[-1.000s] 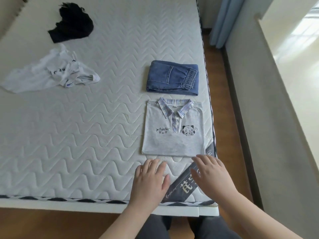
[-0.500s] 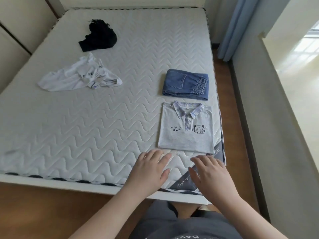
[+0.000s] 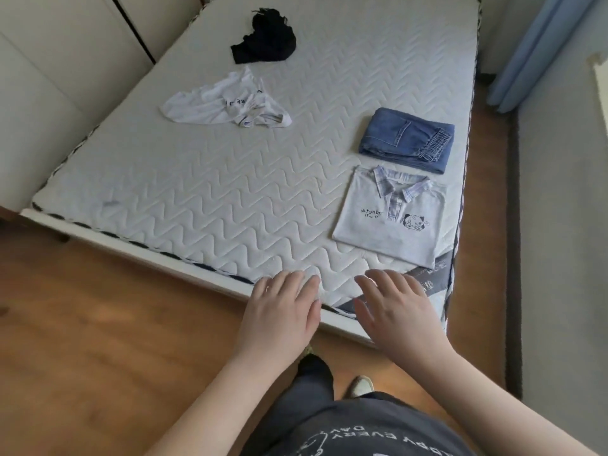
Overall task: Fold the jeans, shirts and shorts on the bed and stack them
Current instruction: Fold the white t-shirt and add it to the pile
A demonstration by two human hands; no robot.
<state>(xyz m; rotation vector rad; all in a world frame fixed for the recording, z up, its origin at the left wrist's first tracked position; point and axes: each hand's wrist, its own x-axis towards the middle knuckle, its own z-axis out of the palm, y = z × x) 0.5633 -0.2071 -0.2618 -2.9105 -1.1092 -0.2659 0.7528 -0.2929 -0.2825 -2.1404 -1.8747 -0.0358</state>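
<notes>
A folded grey polo shirt [image 3: 391,215] with a plaid collar lies near the bed's right front corner. Folded blue jeans [image 3: 406,139] sit just behind it. Farther left lies a crumpled white shirt [image 3: 227,105], and a bunched black garment [image 3: 265,42] sits beyond that. My left hand [image 3: 283,311] and my right hand [image 3: 394,311] hover palm down over the mattress's front edge, fingers straight, holding nothing. Both are short of the grey shirt.
The white quilted mattress [image 3: 214,199] fills most of the view. Wooden floor [image 3: 82,324] runs along its front and right side. Cream wardrobe doors [image 3: 65,60] stand at the left, a blue curtain [image 3: 539,51] at the far right.
The view has pulled back and swung left, showing more floor and the bed's left side. Both hands drew back from the grey shirt toward the mattress's front edge.
</notes>
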